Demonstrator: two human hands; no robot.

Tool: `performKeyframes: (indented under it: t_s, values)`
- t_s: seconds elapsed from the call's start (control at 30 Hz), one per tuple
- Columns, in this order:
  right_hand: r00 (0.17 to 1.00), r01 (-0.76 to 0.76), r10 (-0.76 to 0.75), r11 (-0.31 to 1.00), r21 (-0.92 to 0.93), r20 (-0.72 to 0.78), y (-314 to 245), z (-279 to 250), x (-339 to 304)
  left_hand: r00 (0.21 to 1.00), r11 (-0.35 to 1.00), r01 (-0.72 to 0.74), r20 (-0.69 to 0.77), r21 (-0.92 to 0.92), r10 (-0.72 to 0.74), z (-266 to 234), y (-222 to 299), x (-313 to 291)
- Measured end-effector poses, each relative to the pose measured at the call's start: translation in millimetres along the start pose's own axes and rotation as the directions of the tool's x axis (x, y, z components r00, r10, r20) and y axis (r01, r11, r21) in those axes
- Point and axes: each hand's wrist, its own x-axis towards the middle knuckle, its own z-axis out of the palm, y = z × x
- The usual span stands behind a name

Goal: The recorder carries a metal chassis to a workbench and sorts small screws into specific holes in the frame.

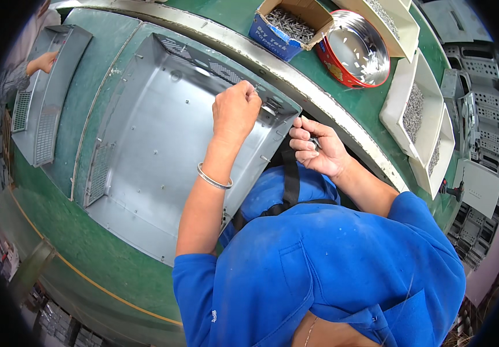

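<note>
Standing by, I see a person in blue bent over a grey metal case (145,144), open side up, its floor dotted with small studs. It lies across the front and left of the body, and both hands are at its right end. The left hand (234,113), with a silver bracelet (213,178) below the wrist, is above the far, perforated wall; its fingers (249,92) are bunched tight near that rim, and I can't tell whether they pinch anything. The right hand (327,153) is just outside the case's far right corner, palm up, thumb and forefinger brought together close against the corner, the other fingers curled over what look like small grey pieces (316,143).

Past a pale rail (342,101), the green counter (365,107) carries a blue cardboard box (272,43) of grey fasteners, a red round tin (331,65) with scattered bits inside, and cream bins (397,110) of more fasteners. Off to the left, another person's hand (42,62) touches a second grey case (50,110).
</note>
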Motion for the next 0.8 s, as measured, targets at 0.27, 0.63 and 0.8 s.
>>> performKeyframes:
  t_s: [0.27,0.63,0.8]
  values:
    - [0.997,-0.001,0.004,0.999,-0.034,0.071,2.1,8.5,-1.2,0.998,0.998,-0.051,-0.035,-0.026,0.05,5.0,-1.4,3.4]
    - [0.997,0.075,-0.074,0.996,-0.041,0.027,0.5,13.1,4.1,0.981,0.937,-0.032,-0.192,-0.347,-0.037,19.5,-8.8,-2.5]
    - [0.988,0.129,-0.131,0.991,0.03,0.082,-0.1,15.3,9.3,0.98,0.937,-0.004,-0.189,-0.349,-0.066,24.0,-10.1,-0.3]
